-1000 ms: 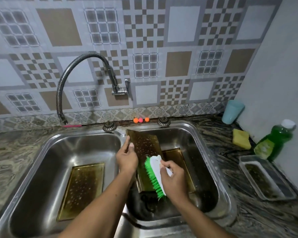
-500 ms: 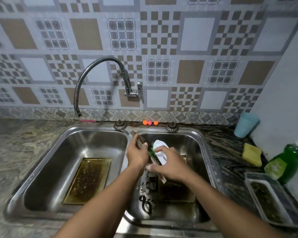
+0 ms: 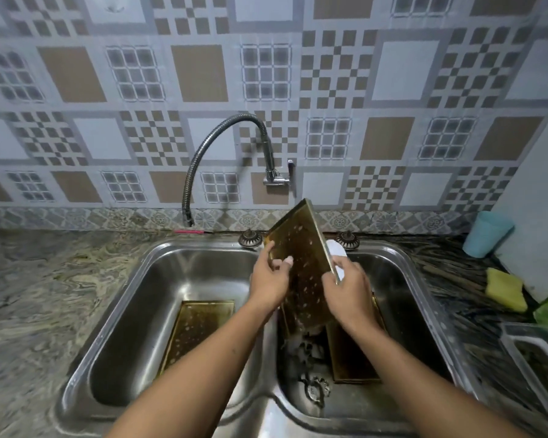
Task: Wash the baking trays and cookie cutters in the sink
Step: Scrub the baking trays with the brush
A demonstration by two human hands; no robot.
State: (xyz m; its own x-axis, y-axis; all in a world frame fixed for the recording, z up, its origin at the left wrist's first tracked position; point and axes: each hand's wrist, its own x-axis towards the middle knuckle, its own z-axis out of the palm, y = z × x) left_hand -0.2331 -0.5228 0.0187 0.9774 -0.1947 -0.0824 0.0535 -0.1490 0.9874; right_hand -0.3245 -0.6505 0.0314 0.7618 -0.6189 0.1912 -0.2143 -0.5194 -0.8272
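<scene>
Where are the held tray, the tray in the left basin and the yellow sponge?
held tray (image 3: 307, 263): head view, middle of its speckled face.
tray in the left basin (image 3: 196, 330): head view, centre of its flat bottom.
yellow sponge (image 3: 505, 289): head view, middle of its top face.

Both bare forearms reach forward, close together. The left hand (image 3: 269, 279) grips the tray's (image 3: 302, 248) edge, thumb on its face. The right hand (image 3: 348, 289) curls round a brush (image 3: 336, 252).
</scene>
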